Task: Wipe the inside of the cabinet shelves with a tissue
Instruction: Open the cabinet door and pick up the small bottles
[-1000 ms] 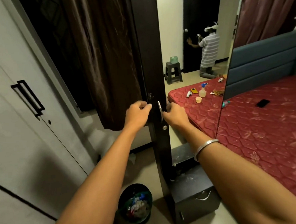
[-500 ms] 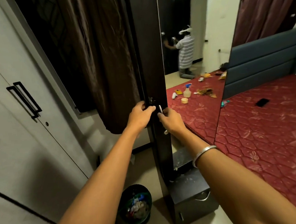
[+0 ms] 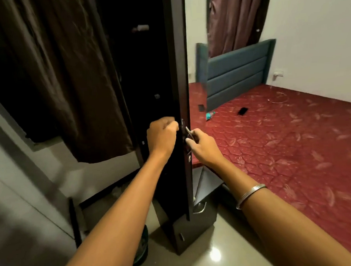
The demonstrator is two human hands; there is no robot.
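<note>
Fingers of my left hand [image 3: 162,134] curl round door [image 3: 178,75] edge; right hand [image 3: 202,144] pinches handle [image 3: 189,132]. Door tall, stiff, swings light, I judge; edge grip suits. No tissue visible; shelves hidden behind door.

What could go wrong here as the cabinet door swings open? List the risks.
1. The left hand grips the door's edge and the right hand grips the metal handle; fingers at the edge could get pinched if the door swings back.
2. The door's lower corner hangs close above the small black drawer unit and may knock it.
3. No tissue shows in either hand, so wiping may stall.
</note>
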